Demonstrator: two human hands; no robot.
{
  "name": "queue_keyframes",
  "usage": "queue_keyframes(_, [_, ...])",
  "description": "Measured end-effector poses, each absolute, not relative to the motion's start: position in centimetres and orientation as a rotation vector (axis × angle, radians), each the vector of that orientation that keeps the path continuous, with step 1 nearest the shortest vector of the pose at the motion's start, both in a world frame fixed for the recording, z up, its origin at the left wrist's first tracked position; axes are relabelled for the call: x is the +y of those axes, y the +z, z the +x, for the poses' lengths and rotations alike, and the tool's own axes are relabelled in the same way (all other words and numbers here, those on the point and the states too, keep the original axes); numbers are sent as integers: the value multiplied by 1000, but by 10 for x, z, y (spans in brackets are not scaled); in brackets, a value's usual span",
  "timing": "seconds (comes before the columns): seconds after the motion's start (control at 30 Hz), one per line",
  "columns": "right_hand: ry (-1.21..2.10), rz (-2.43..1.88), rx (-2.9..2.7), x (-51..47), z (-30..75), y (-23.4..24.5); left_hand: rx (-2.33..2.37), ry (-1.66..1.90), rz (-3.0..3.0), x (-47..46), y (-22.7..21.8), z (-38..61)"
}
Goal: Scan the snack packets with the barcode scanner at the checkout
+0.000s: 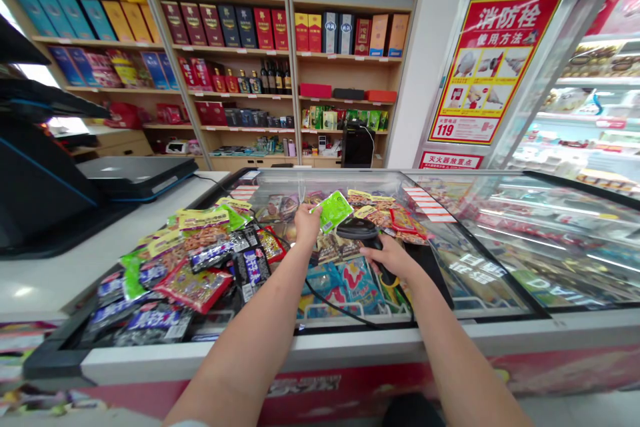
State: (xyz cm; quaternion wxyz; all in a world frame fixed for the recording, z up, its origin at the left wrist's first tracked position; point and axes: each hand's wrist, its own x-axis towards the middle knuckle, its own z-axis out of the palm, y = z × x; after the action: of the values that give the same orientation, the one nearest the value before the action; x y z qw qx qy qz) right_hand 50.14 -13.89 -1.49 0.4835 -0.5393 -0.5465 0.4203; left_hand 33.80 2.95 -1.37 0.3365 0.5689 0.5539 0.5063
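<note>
Pinching a bright green plastic snack packet [333,211] at its lower edge, the left hand [307,225] holds it up above the freezer lid. The right hand [393,258] is clamped around the grip of a black plastic handheld barcode scanner [356,229], whose head sits just beside the packet, at 4 o'clock from it. The 2 hands are apart, each closed on its own thing. A thin black cable [330,306] curves across the packets at 6 o'clock from the left hand.

Beneath the hands, brightly printed foil snack packets [200,273] lie heaped on the glass lid of a white chest freezer [300,352], most thickly at 9 o'clock. At 10 o'clock, a dark grey laptop [135,177] rests on a white counter [65,267]. At 12 o'clock, wooden shelves [225,33] hold boxes and bottles. A red and yellow fire hydrant poster [495,67] hangs at 1 o'clock, and a refrigerated display case [595,100] holds packaged food at 2 o'clock.
</note>
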Motion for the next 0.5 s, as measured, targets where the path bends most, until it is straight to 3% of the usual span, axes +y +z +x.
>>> queue_keyframes(0.5, [1049,-1338,-1309,-139,500,-15,1482,1332,1474,21,-7,338])
